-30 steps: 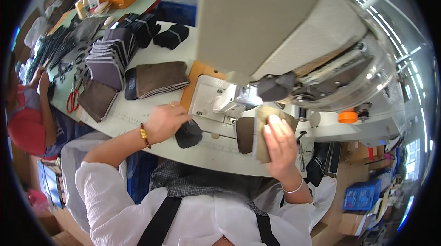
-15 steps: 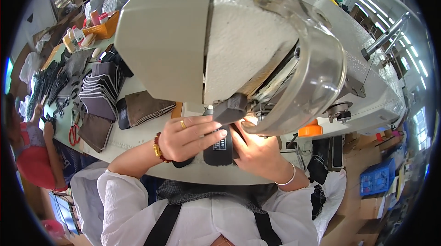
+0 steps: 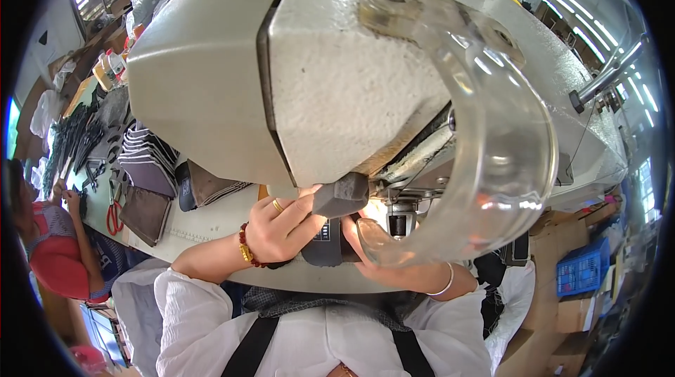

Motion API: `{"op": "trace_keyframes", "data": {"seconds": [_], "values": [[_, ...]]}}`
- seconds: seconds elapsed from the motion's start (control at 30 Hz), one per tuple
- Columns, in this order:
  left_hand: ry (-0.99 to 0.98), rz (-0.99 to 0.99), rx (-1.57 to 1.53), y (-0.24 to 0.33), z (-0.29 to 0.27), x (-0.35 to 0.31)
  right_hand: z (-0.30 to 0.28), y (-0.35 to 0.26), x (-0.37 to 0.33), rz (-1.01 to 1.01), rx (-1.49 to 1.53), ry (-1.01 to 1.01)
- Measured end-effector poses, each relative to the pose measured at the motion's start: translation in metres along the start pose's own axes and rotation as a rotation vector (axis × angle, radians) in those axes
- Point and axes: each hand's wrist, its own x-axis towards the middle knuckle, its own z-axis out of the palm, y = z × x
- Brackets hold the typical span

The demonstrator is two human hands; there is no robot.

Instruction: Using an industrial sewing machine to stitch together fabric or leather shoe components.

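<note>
The dark cloth (image 3: pixel 323 253) lies at the sewing machine's (image 3: pixel 330 103) six o'clock, at four o'clock from the left hand (image 3: pixel 283 229), whose bent fingers touch it, and nine o'clock from the right hand (image 3: pixel 402 276). Whether either grasps or merely presses, I cannot tell.

– Looks like what sort of place?
– Suggests a sewing workshop: shows a cream sewing machine (image 3: pixel 197 81) on a pale worktable (image 3: pixel 195 228), stacked fabric pieces (image 3: pixel 148 166), red-handled scissors (image 3: pixel 113 217), strip lights (image 3: pixel 583 13) overhead and a co-worker (image 3: pixel 60 261) at far left.
</note>
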Motion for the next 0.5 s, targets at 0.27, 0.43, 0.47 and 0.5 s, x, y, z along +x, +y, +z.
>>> {"op": "trace_keyframes", "data": {"seconds": [0.27, 0.43, 0.47, 0.5], "values": [[0.006, -0.082, 0.021, 0.004, 0.008, -0.007, -0.003, -0.011, -0.003, 0.175, 0.08, 0.037], [0.022, -0.109, -0.059, 0.002, 0.011, -0.013, 0.005, -0.013, -0.008, 0.123, -0.025, -0.02], [0.021, -0.106, -0.052, 0.001, 0.012, -0.013, 0.005, -0.013, -0.009, 0.153, 0.016, -0.008], [0.012, -0.108, -0.033, 0.001, 0.012, -0.013, 0.005, -0.013, -0.009, 0.183, 0.057, 0.004]]}}
